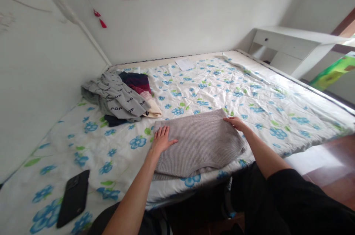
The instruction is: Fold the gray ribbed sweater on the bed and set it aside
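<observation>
A grey ribbed knit garment [198, 142] lies folded flat near the front edge of a bed covered by a white quilt with blue flowers [222, 87]. My left hand [161, 139] rests open and flat on the garment's left part, fingers spread. My right hand [235, 122] touches the garment's far right corner, fingers stretched out along its edge.
A heap of clothes [122, 96], grey with "POP" lettering plus dark red and cream pieces, lies at the back left by the wall. A black phone [73, 198] lies on the quilt at the front left. A white paper [185, 64] sits at the far edge. A white desk [294, 48] stands at the right.
</observation>
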Available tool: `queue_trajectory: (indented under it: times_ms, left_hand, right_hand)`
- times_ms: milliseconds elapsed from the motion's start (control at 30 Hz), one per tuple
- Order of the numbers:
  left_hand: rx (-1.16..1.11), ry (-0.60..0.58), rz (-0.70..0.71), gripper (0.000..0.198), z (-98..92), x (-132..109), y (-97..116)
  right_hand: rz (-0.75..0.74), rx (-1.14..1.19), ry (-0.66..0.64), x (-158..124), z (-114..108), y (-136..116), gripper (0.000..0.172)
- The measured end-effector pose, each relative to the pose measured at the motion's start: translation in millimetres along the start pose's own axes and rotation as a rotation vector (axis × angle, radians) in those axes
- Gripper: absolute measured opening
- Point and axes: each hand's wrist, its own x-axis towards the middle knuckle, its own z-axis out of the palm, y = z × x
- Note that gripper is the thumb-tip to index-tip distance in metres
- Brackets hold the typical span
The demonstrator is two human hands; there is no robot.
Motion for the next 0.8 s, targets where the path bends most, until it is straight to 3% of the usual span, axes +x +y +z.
queue_trajectory:
  times_ms: [133, 367, 567, 800]
  left_hand:
    - [-0.012, 0.073, 0.014, 0.095, 7.9, -18.2, 0.5]
    - [-0.035, 0.129, -0.004, 0.08, 14.8, -62.0, 5.8]
    - [-0.077, 0.194, -0.13, 0.073, 22.6, -105.7, 4.0]
    - [-0.321, 0.431, -0.267, 0.059, 33.0, -148.0, -10.9]
  right_hand:
    - [0.089, 0.019, -0.156, -39.4, -8.0, 2.4, 0.049]
    - [0.095, -0.072, -0.078, -91.9, -8.9, 15.6, 0.049]
    - [0.099, -0.002, -0.082, -119.0, -14.8, 43.5, 0.05]
    - [0.136, 0.015, 0.018, -129.6, -17.8, 62.1, 0.054]
